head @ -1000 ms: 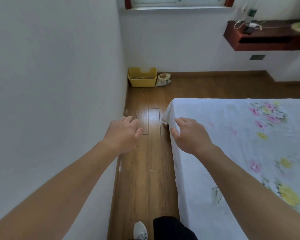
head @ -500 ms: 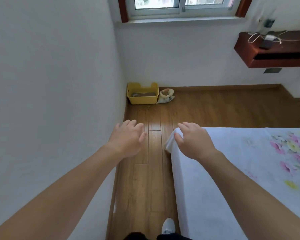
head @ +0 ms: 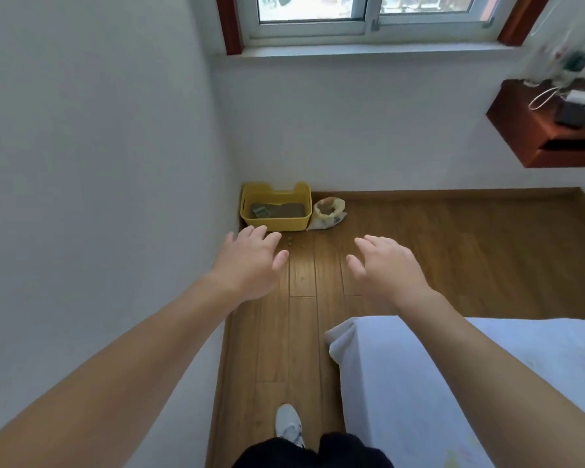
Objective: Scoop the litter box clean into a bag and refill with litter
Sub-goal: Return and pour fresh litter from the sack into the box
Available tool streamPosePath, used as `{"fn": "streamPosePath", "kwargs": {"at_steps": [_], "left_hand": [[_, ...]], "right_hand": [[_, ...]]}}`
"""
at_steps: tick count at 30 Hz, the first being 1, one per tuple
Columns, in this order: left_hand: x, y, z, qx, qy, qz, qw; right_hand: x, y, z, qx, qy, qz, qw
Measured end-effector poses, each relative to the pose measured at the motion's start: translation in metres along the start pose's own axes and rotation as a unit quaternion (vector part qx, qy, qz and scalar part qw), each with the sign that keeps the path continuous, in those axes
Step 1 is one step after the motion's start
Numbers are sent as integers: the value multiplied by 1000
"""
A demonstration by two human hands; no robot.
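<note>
Both arms reach forward over the floor [head: 453, 251]. The left hand [head: 250, 265] and the right hand [head: 389, 265] hold nothing, fingers spread loosely and wide. The yellow box [head: 275, 207] sits in the far corner against the walls, with grey litter [head: 289, 209] and a scoop [head: 260, 211] inside. A bag [head: 328, 212], top rolled open, stands just right of it. A few crumbs [head: 296, 244] lie near the box. The bed [head: 402, 383] is near right.

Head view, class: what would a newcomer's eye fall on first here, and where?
Two bare hands, the left hand and right hand, stretch forward, open and empty, over the wooden floor. Beyond them a yellow litter box sits in the corner, an open bag right beside it.
</note>
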State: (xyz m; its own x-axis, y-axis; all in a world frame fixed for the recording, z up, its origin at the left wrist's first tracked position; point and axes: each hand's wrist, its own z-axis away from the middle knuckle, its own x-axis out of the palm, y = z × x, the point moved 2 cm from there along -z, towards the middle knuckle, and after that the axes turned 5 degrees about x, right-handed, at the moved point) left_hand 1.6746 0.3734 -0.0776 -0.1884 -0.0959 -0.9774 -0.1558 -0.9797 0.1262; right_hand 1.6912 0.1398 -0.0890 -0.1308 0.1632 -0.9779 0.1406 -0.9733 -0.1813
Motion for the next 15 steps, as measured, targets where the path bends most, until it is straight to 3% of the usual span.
{"fn": "streamPosePath", "kwargs": {"at_steps": [9, 15], "left_hand": [[-24, -23, -193, 47, -30, -10, 998], [-33, -39, -314, 25, -34, -3, 999]], "right_hand": [[-15, 34, -165, 57, -17, -7, 998], [-22, 62, -294, 56, -28, -15, 998]]}}
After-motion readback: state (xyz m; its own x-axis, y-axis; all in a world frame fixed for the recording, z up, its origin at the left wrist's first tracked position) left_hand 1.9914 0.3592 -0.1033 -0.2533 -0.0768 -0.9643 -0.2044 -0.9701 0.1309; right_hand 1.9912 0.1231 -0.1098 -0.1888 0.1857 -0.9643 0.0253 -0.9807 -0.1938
